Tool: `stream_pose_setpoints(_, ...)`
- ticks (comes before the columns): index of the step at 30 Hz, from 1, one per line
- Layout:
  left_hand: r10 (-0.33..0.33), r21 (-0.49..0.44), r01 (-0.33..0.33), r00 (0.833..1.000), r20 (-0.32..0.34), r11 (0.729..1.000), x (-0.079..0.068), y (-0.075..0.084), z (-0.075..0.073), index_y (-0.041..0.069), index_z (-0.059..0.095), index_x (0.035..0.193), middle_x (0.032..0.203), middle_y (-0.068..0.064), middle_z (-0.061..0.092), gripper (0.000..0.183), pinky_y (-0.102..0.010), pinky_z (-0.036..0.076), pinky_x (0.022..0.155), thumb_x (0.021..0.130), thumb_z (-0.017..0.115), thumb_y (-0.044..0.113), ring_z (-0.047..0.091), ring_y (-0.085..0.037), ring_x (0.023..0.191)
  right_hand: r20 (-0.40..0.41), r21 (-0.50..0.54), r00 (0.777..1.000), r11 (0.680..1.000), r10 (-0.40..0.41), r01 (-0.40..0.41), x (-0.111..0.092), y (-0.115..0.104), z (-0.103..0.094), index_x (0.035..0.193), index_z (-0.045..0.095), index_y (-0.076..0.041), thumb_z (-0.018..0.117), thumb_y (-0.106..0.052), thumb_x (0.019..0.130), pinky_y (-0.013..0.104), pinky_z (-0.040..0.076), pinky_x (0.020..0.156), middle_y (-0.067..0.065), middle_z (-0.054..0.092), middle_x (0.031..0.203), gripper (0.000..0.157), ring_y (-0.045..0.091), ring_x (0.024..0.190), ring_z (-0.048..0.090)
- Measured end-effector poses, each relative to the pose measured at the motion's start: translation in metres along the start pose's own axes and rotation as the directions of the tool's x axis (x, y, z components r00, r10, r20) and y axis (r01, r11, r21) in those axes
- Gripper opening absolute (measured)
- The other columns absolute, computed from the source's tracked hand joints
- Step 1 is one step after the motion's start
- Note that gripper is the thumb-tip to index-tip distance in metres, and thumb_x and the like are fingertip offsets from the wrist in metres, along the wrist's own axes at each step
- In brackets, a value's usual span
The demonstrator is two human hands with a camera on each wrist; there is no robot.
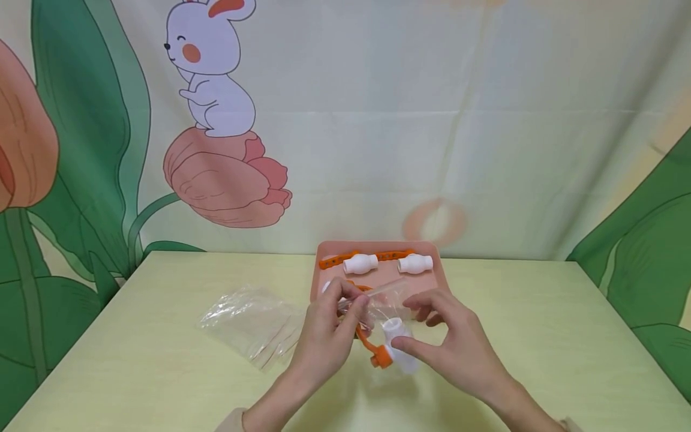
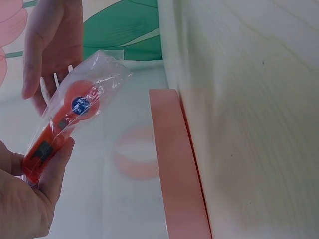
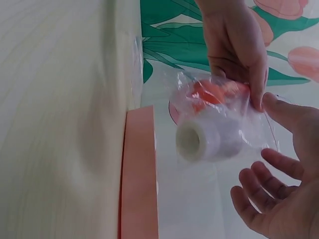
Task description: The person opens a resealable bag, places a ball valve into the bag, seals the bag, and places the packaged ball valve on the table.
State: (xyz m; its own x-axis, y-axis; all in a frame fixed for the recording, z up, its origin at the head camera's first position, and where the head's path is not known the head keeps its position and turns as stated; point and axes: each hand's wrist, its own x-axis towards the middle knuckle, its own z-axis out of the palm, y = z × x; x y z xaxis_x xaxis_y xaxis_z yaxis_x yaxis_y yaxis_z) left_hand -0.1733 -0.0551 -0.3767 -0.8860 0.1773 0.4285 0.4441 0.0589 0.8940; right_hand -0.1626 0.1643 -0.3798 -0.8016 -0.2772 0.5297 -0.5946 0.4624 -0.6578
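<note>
My left hand (image 1: 327, 339) pinches a clear plastic bag (image 1: 398, 292) at one edge, above the table. Inside the bag sit a white tubular fitting (image 3: 219, 139) and an orange strap (image 2: 56, 130) with a round end bearing a blue centre. In the right wrist view, the fitting's open round end faces the lower left. My right hand (image 1: 459, 342) is beside the bag, fingers spread and thumb close to the bag's side. Nothing is gripped between its thumb and fingers.
Behind the hands stands a pink tray (image 1: 439, 282) holding white fittings (image 1: 360, 264) and orange straps (image 1: 395, 255). Flat clear bags (image 1: 243, 318) lie overlapping on the pale table (image 1: 540, 336) at left. A printed curtain (image 1: 345, 150) hangs at the back.
</note>
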Motion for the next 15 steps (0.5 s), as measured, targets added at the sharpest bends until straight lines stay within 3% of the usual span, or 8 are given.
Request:
stream_pose_setpoints(7, 0.016, -0.017, -0.016, 0.999, -0.029, 1.000, -0.001, -0.004, 0.003, 0.002, 0.054, 0.101, 0.079, -0.012, 0.064, 0.006, -0.034, 0.060, 0.058, 0.104, 0.059, 0.004, 0.068, -0.030, 0.064, 0.015, -0.109, 0.998, 0.993, -0.054, 0.055, -0.005, -0.005, 0.012, 0.127, 0.063, -0.011, 0.096, -0.025, 0.073, 0.031, 0.058, 0.076, -0.005, 0.063, 0.121, 0.064, 0.012, 0.101, 0.061)
stream_pose_setpoints(15, -0.017, -0.026, 0.016, 0.999, -0.030, 1.000, -0.002, -0.006, 0.008, 0.003, 0.052, 0.102, 0.089, -0.014, 0.064, 0.007, -0.036, 0.060, 0.057, 0.105, 0.058, 0.006, 0.070, -0.026, 0.065, 0.053, -0.259, 0.999, 0.966, 0.005, 0.009, -0.009, -0.017, 0.019, 0.137, 0.058, -0.005, 0.097, -0.039, 0.069, 0.031, 0.057, 0.081, 0.000, 0.058, 0.129, 0.085, 0.011, 0.103, 0.060)
